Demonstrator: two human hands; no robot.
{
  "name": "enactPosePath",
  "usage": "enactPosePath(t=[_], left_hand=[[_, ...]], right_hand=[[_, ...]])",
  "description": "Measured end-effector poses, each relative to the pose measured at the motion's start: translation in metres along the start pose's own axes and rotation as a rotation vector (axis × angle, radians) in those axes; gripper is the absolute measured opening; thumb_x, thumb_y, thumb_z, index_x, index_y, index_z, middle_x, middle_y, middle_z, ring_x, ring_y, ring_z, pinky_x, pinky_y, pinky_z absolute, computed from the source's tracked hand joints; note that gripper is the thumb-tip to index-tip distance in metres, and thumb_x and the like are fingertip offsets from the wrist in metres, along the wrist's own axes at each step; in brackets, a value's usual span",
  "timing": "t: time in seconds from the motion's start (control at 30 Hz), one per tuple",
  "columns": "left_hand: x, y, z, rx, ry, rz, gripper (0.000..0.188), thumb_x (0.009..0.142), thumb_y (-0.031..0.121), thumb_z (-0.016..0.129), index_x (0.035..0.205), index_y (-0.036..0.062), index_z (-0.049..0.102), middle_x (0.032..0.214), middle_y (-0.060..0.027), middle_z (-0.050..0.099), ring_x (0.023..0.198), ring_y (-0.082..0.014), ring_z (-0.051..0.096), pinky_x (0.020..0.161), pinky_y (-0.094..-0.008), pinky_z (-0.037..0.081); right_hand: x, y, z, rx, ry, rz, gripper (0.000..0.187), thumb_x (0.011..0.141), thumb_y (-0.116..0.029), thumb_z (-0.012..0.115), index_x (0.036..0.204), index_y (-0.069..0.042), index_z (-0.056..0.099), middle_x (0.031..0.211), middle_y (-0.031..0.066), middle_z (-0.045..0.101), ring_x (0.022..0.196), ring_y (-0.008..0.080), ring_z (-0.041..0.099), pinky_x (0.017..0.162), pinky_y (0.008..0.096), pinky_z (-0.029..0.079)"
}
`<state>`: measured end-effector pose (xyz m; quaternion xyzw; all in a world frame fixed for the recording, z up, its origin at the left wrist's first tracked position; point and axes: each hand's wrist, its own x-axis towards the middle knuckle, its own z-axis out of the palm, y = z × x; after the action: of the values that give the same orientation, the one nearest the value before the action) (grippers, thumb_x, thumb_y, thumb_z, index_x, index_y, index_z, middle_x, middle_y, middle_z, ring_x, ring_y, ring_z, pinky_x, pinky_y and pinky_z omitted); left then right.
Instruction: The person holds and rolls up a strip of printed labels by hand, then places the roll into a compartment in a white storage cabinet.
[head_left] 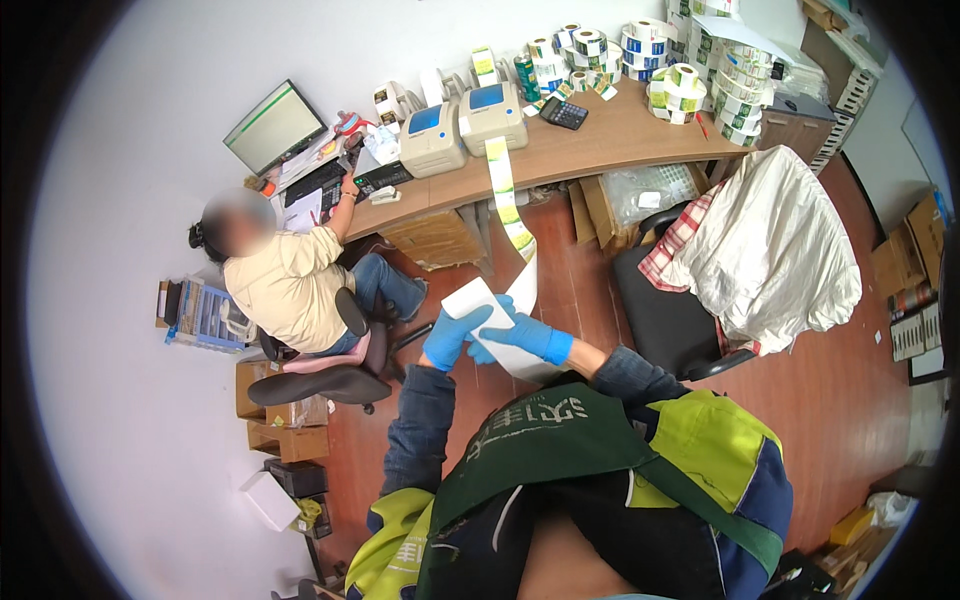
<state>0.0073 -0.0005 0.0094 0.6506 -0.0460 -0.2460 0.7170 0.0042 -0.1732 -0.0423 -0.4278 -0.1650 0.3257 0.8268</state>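
Observation:
Both my hands wear blue gloves and meet in front of my dark green apron. My left hand (456, 338) is closed round a white folded stack of label strip (474, 303), its blank side showing. On the same strip my right hand (532, 337) is closed too, with its fingers partly behind the paper. From the right-hand grey label printer (492, 115), a long run of yellow-green labels (504, 195) hangs over the desk edge. It curves down past my hands, and a white loop (522, 287) shows beside my right hand.
A second label printer (432, 138) stands beside the first on the wooden desk (620, 135). Label rolls (677, 92) and a calculator (564, 113) lie further right. A seated person (290, 280) works at left. A cloth-draped chair (650, 310) stands at right.

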Motion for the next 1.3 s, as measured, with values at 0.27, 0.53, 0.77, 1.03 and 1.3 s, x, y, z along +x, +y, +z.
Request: enactPosePath(t=[0.27,0.53,0.77,1.03,1.3], left_hand=[[0.012,-0.016,0.01,0.13,0.201,0.377,0.026,0.095,0.012,0.057,0.117,-0.0006,0.064,0.111,-0.0065,0.067,0.103,-0.0158,0.061,0.091,-0.0289,0.047],[0.001,-0.03,0.043,0.202,0.203,0.378,0.028,0.09,0.003,0.062,0.118,-0.0018,0.063,0.108,-0.0075,0.067,0.094,-0.0142,0.064,0.081,-0.0264,0.052],[-0.018,-0.035,0.051,0.265,0.134,0.361,0.025,0.089,0.002,0.064,0.113,0.0005,0.066,0.103,-0.007,0.068,0.09,-0.0126,0.063,0.077,-0.0255,0.051],[-0.06,-0.022,0.055,0.208,0.268,0.292,0.024,0.088,0.002,0.066,0.112,-0.0006,0.067,0.096,-0.0061,0.069,0.086,-0.0108,0.062,0.075,-0.0232,0.049],[-0.109,-0.008,0.068,-0.174,0.205,0.128,0.022,0.089,0.002,0.057,0.108,-0.0074,0.065,0.109,-0.0181,0.068,0.103,-0.026,0.065,0.097,-0.0346,0.047]], right_hand=[[-0.027,0.032,-0.065,-0.946,0.576,-0.22,0.036,0.092,-0.029,0.063,0.116,-0.003,0.066,0.108,0.0102,0.067,0.097,0.0197,0.064,0.086,0.0303,0.049],[-0.038,-0.012,-0.022,0.313,0.181,0.42,0.078,0.089,-0.064,0.051,0.117,0.008,0.058,0.101,0.0229,0.068,0.088,0.0281,0.069,0.08,0.0353,0.058],[-0.015,0.011,-0.04,0.705,0.154,0.264,0.051,0.094,-0.04,0.057,0.125,0.0,0.053,0.123,0.02,0.06,0.111,0.034,0.06,0.098,0.044,0.049],[0.056,0.027,-0.069,0.79,0.029,0.364,0.042,0.087,-0.007,0.061,0.127,0.004,0.05,0.122,0.0188,0.061,0.116,0.0316,0.058,0.104,0.0434,0.045],[0.112,0.03,-0.112,0.707,0.064,0.295,0.046,0.083,-0.006,0.065,0.126,0.003,0.052,0.117,0.0169,0.064,0.11,0.0302,0.061,0.098,0.0417,0.048]])
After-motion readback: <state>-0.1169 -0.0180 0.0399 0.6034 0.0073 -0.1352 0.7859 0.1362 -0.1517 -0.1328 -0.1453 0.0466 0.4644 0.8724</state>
